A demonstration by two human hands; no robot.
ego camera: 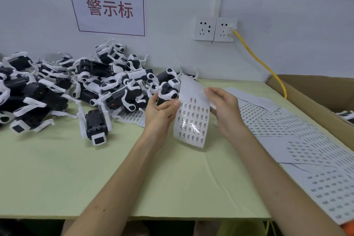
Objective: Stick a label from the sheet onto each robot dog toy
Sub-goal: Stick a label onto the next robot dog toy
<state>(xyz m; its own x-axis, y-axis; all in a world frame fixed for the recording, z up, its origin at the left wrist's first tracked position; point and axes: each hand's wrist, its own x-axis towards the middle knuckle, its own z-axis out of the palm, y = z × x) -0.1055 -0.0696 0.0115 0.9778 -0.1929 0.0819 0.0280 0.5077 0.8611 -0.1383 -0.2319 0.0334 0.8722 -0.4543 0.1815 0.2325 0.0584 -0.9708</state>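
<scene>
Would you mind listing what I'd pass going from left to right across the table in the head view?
Pile of robot dog toys → lone robot dog toy → left hand → held label sheet → right hand → spread label sheets → cardboard box.

the print on the label sheet (192, 119) is too small to read. left of it, the toy pile (57, 86) runs off the frame edge. right of it, the cardboard box (316, 97) is cut off.
</scene>
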